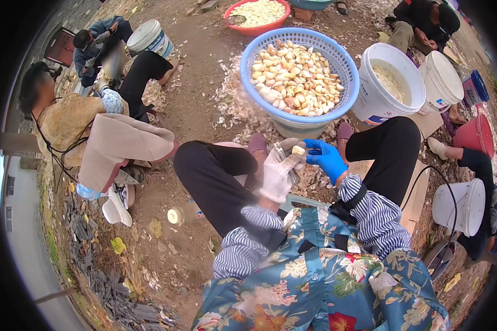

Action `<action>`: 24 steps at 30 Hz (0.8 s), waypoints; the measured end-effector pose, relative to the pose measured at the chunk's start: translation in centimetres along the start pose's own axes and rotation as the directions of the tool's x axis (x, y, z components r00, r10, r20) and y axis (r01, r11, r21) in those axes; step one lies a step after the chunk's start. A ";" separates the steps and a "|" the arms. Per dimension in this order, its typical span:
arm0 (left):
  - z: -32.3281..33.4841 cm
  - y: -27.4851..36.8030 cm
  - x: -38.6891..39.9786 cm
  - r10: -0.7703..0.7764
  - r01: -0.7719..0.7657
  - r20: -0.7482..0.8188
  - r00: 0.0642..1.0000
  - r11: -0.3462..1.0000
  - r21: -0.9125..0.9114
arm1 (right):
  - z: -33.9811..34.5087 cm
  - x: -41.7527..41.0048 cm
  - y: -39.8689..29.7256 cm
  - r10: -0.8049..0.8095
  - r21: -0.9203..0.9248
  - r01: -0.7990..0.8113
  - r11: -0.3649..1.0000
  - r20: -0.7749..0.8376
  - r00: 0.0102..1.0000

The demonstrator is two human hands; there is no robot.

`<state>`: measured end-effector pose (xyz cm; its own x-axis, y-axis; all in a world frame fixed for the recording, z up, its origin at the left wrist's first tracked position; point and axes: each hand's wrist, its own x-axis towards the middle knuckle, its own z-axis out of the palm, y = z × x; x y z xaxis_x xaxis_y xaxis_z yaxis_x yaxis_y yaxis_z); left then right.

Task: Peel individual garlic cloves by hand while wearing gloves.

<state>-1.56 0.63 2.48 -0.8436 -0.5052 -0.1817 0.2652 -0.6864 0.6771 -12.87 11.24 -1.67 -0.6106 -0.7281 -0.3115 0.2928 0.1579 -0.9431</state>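
My left hand [276,180], in a whitish knit glove, is shut on a pale garlic clove [298,150], pinched by thumb and fingers. A slim metal tool [279,149], possibly a knife, also lies in that hand. Close by on the right is my right hand [327,159] in a blue rubber glove, its bent fingertips at the clove's side; whether they grip anything is unclear. Both hands are above the ground between my knees. Just beyond them, a blue perforated plastic basket [248,66] on a pale bucket holds unpeeled garlic cloves [296,78].
A white bucket [362,97] holds peeled cloves in liquid. Behind the basket stands a red basin [254,29] of peeled cloves. Garlic skins [236,103] litter the ground. Several people sit nearby at both sides. A plastic bottle [184,214] lies left of my leg.
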 end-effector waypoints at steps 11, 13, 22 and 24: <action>-0.8 -2.1 -1.4 0.048 -0.028 -0.028 0.998 0.881 0.473 | 0.1 -2.2 -1.4 0.091 0.102 -0.092 0.990 0.017 0.996; 0.9 -2.4 -1.1 -0.081 0.096 -0.056 0.995 0.924 0.370 | -1.2 -2.6 -1.0 0.165 0.328 -0.224 0.918 0.197 0.966; 1.0 -1.0 0.0 0.213 -0.091 -0.146 0.966 0.811 0.578 | 0.3 -1.4 -2.6 0.187 0.132 -0.198 0.971 0.096 0.978; 0.8 -1.8 0.5 0.218 -0.096 -0.203 0.955 0.870 0.483 | -1.3 -1.5 -3.4 0.197 0.192 -0.213 0.958 0.096 0.976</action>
<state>-2.82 2.09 1.77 -0.6530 -0.7380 -0.1702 0.0866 -0.2960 0.9512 -13.87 12.71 1.84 -0.4676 -0.7431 -0.4788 0.5515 0.1781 -0.8149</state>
